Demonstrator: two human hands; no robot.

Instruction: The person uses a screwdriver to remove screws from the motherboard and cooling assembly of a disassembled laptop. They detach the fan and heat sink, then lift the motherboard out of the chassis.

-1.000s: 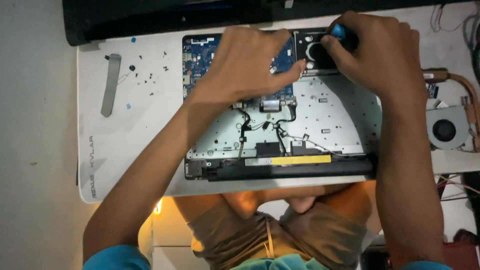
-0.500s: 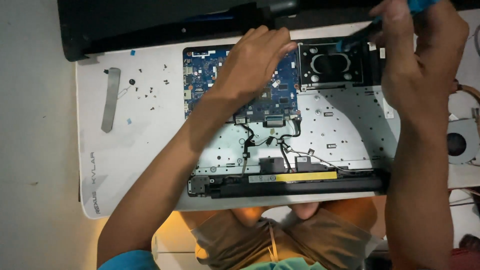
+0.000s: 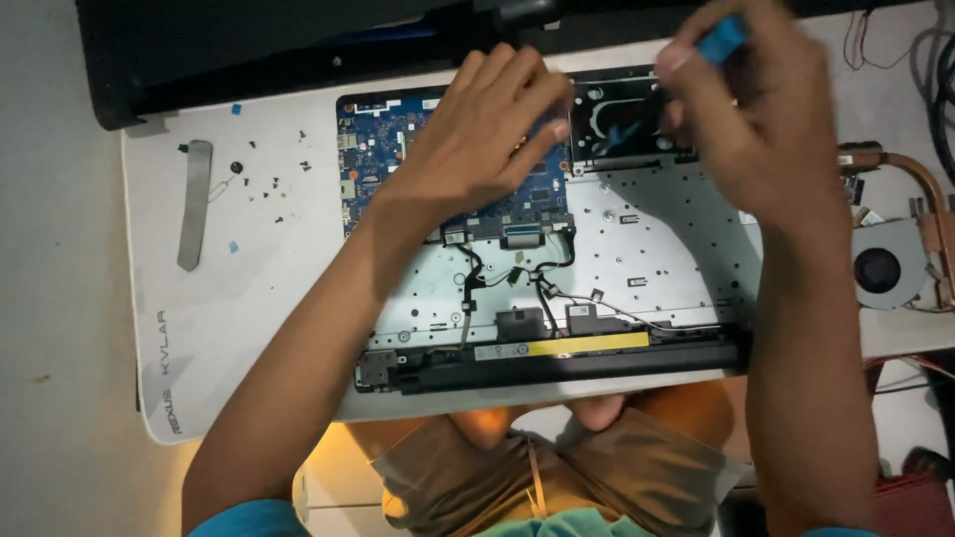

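Note:
An opened laptop base [image 3: 647, 239] lies on a white mat [image 3: 249, 298], with its blue circuit board [image 3: 383, 159] and silver inner plate exposed. My left hand [image 3: 487, 139] rests flat on the circuit board, fingers spread toward the black speaker housing [image 3: 617, 119] at the top. Raised above the laptop's upper right corner, my right hand [image 3: 756, 119] grips a blue-handled screwdriver [image 3: 718, 38]; it is blurred. Black wires [image 3: 517, 273] run across the plate down to the dark hinge bar [image 3: 557, 363] at the near edge.
Several tiny screws [image 3: 269, 184] and a grey strip [image 3: 194, 204] lie on the mat's left part. A cooling fan with copper heat pipe [image 3: 890, 264] sits at the right. A black slab [image 3: 279, 50] spans the far edge. Cables [image 3: 935, 89] hang at top right.
My right hand has lifted off the speaker housing with the screwdriver and risen toward the camera. The left hand has stayed on the circuit board. The view has shifted slightly.

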